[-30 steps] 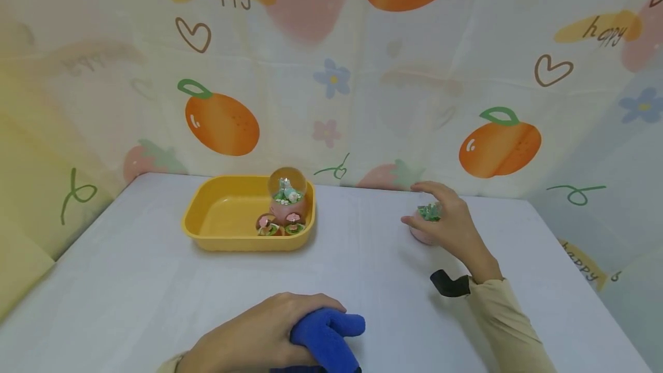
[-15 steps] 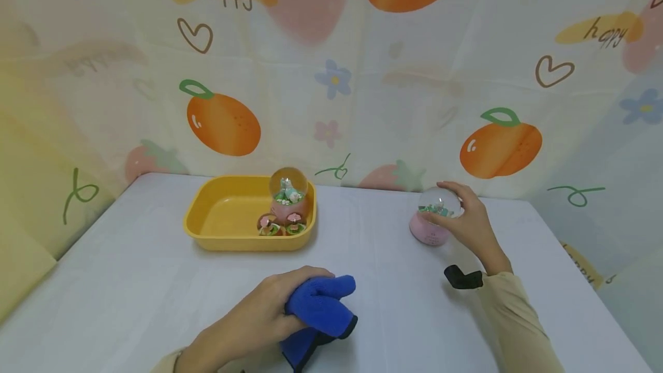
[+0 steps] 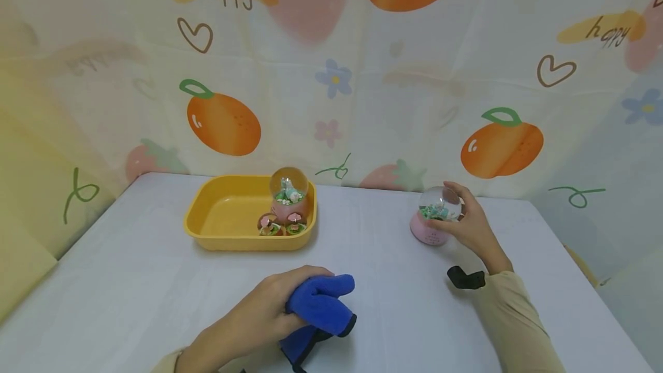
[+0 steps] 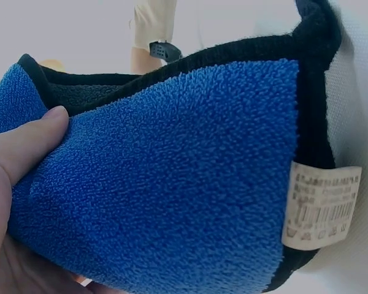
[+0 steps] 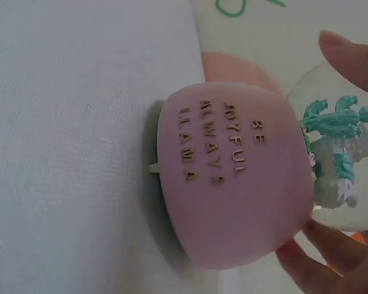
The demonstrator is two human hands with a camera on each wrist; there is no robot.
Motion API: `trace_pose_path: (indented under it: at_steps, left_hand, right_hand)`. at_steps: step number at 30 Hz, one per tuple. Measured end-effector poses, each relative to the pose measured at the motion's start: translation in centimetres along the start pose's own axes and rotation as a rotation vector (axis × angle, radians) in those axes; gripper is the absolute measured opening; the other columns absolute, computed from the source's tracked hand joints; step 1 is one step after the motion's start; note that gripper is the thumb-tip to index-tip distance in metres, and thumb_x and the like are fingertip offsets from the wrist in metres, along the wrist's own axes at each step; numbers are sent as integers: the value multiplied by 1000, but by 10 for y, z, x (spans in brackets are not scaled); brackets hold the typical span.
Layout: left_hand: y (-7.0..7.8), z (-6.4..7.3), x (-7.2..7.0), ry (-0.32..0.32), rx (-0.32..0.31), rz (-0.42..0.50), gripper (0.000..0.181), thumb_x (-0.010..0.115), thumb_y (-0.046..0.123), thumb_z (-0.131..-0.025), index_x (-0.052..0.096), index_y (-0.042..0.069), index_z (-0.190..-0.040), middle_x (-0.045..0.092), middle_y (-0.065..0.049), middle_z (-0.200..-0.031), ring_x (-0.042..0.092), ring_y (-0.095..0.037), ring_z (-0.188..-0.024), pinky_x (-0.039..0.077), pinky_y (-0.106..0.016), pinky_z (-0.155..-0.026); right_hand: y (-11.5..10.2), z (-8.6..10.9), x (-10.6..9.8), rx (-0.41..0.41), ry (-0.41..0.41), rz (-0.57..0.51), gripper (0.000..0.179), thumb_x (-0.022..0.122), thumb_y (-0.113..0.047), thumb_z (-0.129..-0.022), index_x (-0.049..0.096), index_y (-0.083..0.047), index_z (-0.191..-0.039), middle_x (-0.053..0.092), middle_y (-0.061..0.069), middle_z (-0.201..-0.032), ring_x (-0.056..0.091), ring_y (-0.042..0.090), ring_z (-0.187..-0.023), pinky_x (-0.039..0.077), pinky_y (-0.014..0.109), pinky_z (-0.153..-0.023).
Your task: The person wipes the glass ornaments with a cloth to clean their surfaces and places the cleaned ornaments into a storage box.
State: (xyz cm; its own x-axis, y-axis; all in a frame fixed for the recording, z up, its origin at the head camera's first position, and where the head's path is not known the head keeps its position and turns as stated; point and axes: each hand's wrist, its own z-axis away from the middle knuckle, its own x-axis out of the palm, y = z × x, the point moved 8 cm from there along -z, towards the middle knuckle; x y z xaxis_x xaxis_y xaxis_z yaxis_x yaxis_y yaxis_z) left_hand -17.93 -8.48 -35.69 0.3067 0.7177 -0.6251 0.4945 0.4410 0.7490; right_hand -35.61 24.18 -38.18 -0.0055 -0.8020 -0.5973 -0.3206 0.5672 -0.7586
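Observation:
My left hand (image 3: 259,307) grips a folded blue towel (image 3: 321,304) with black edging, near the front of the table. In the left wrist view, the thumb (image 4: 40,138) presses on the towel's fuzzy side, and a white label (image 4: 322,205) hangs from its border. Farther back on the right, my right hand (image 3: 473,229) holds the clear ball of a snow globe (image 3: 431,232) between thumb and fingers. Its pink base, lettered "BE JOYFUL ALWAYS LLAMA", leans slightly. A cactus and a white llama figure (image 5: 334,174) show inside the ball.
A yellow tray (image 3: 217,243) stands at the back left. At its right end are another snow globe (image 3: 288,209) with a pink base and two small pink-and-green ornaments (image 3: 296,224). A printed cloth (image 3: 393,102) hangs behind the white table (image 3: 155,281).
My right hand has moved right and now holds the snow globe's ball, which it hid a second ago. My left hand has shifted up and left with the towel.

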Motion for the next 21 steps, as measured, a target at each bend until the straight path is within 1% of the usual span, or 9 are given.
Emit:
trace_pose_path:
  at_steps: [3,6,8,11,13,15,17,19,21]
  left_hand:
    - [0,0,0,-4,-3,1,51,73,6,-86,56,24,-131,65,10,-128,63,-7,-114,52,-34,-101]
    - [-1,0,1,-13,-9,13,52,72,4,-86,55,23,-131,64,10,-128,63,-8,-114,52,-34,-101]
    - [-1,0,2,-15,-11,13,52,72,3,-86,55,23,-131,64,10,-129,63,-8,-114,52,-34,-101]
    - [-1,0,2,-17,-14,14,53,71,3,-86,55,24,-131,64,10,-128,63,-7,-114,52,-34,-101]
    - [-1,0,3,-21,-19,19,53,71,2,-86,55,25,-131,64,11,-128,63,-7,-114,52,-34,-101]
    - [-1,0,3,-22,-21,19,53,71,2,-86,55,25,-131,64,11,-128,63,-7,-113,52,-33,-101]
    - [-1,0,4,-20,-19,16,53,71,2,-86,55,25,-131,64,12,-128,63,-7,-113,52,-33,-100]
    - [-1,0,3,-16,-18,9,53,71,3,-86,55,25,-131,64,11,-128,63,-7,-113,53,-34,-100]
    - [-1,0,3,-11,-20,3,53,71,3,-86,55,24,-132,64,11,-128,63,-7,-114,53,-35,-101]
  right_hand:
    - [7,0,3,46,-36,11,93,83,-13,-78,27,-3,-152,35,24,-151,45,40,-126,44,43,-94]
    - [16,2,7,102,-71,-2,91,82,-16,-80,27,-1,-150,38,24,-148,46,35,-126,42,48,-101]
    - [20,3,9,115,-84,-18,87,81,-18,-81,31,-2,-149,45,22,-144,49,23,-122,44,37,-102]
    - [24,4,12,114,-103,-32,81,80,-19,-82,35,-5,-149,52,17,-141,49,2,-114,43,20,-95]
    - [25,4,13,110,-112,-52,81,80,-19,-83,35,-7,-150,52,16,-142,48,-5,-112,42,20,-97]
    - [27,4,15,117,-114,-68,82,80,-21,-83,35,-9,-150,51,14,-143,47,-3,-115,41,28,-103]
    - [28,3,16,124,-103,-58,82,81,-23,-82,36,-8,-149,52,14,-142,47,6,-120,40,40,-107]
    - [29,3,15,130,-84,-33,82,82,-26,-81,38,-7,-147,54,16,-140,48,18,-124,39,49,-107]
    - [30,3,14,138,-64,10,82,83,-29,-80,40,-5,-145,54,18,-138,48,28,-124,42,52,-103]
